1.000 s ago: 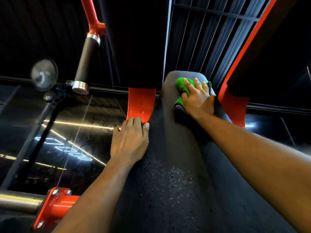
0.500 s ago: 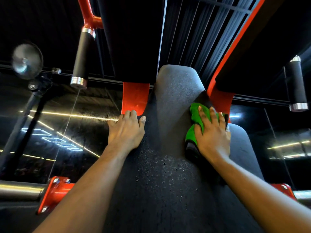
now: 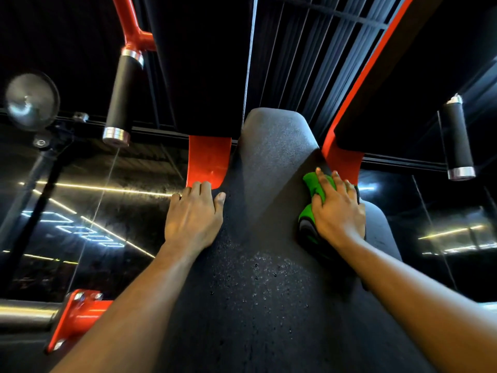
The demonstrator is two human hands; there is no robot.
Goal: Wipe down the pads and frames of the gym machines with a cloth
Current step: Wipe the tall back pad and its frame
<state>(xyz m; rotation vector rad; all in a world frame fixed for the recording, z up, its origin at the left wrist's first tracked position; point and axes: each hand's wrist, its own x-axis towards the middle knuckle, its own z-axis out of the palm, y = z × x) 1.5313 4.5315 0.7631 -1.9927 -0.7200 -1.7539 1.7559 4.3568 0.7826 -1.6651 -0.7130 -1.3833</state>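
Right hand (image 3: 337,214) has come down from the crown of the pad (image 3: 269,162) to its right shoulder since a second ago, taking the green cloth (image 3: 313,184) with it; left hand (image 3: 192,214) has not shifted. Right fingers (image 3: 322,184) lie spread and nearly straight, pressing the cloth flat against the pad, not bunching it. Cloth sits directly under those fingers and the palm; a green fold shows past the index side and a darker wad at the heel of the hand. Flat pressure suits a wiping stroke, judging by the posture. Just beyond the right fingertips stands a red frame bracket (image 3: 343,162), close but apart from the cloth, so the frame on that side looks not yet wiped. Left fingers (image 3: 200,188) lie together, palm down on the pad's left edge, thumb on the top face; they hold nothing. Whether the tips hook over the edge I cannot tell. Hand reads as a brace, steadying the body while the other arm works. Right past those fingertips is a second red bracket (image 3: 208,160), almost touching. Between the two wrists the pad carries a scatter of fine droplets (image 3: 258,267), likely spray not yet wiped up, so the lower middle remains to do. Farther out from the left fingers hangs a black handle grip (image 3: 123,95) with chrome caps; a matching grip (image 3: 455,135) hangs well beyond the right hand. Near the left forearm, a red flange (image 3: 78,316) bolts onto a steel tube.
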